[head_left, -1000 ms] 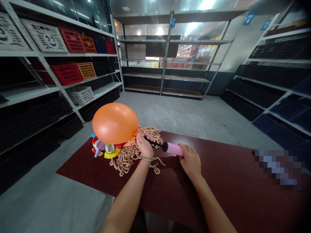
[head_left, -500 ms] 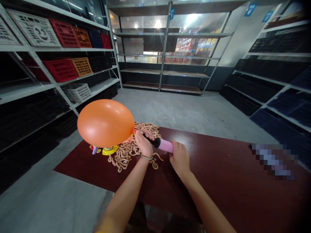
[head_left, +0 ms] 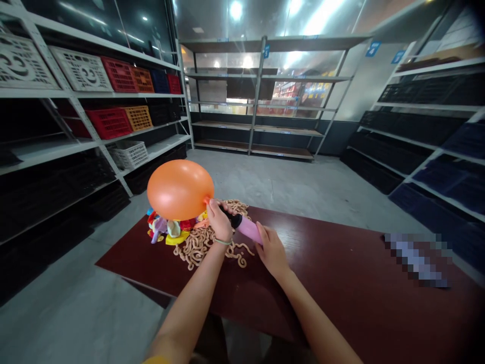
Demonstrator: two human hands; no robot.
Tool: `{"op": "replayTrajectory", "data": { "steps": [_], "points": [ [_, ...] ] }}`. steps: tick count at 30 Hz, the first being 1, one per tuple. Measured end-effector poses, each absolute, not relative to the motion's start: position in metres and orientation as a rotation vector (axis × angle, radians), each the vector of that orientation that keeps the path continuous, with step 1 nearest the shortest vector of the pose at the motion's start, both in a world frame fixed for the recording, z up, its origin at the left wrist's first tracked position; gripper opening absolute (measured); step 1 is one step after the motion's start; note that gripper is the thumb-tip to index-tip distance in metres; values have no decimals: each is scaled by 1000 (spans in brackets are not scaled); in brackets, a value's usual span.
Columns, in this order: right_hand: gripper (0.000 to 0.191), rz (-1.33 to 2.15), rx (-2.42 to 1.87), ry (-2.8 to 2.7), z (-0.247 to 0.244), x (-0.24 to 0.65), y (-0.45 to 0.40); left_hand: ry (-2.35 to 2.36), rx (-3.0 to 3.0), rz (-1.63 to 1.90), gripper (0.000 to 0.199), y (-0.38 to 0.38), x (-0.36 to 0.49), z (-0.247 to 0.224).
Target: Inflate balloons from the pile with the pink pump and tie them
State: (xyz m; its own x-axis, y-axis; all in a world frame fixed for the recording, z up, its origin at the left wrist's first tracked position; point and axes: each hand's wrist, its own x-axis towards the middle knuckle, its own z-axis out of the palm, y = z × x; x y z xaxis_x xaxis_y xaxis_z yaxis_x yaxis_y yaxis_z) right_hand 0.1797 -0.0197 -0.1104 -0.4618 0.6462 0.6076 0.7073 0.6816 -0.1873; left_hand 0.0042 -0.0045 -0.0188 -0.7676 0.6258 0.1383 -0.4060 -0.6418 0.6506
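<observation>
My left grip (head_left: 219, 219) closed around the orange balloon's (head_left: 181, 189) neck at the pump's black end, balloon beyond my fingertips | my right grip (head_left: 272, 248) wrapped round the pink pump (head_left: 249, 229) barrel, center frame | pump's long axis slanting from upper left to lower right, balloon bulging left, above the table (head_left: 333, 283)

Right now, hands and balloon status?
Left hand: on balloon neck. Right hand: gripping pink pump. Orange balloon: inflated, above loose balloons.
</observation>
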Motion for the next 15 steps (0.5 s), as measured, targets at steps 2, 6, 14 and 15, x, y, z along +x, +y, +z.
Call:
{"op": "replayTrajectory", "data": {
  "steps": [2,6,14,15],
  "points": [
    [67,-158,-988,-2207,-112,175,-21,826,494,2394,32,-9,1,-13],
    [67,-234,-920,-2201,-117,174,-22,784,543,2453,29,-18,-18,-3],
    [61,-195,-1108,-2192,-120,190,-15,985,684,2395,30,-42,-103,12],
    [61,-185,-1124,-2194,-120,188,-14,1034,735,2346,32,-47,-110,10]
  ]
}}
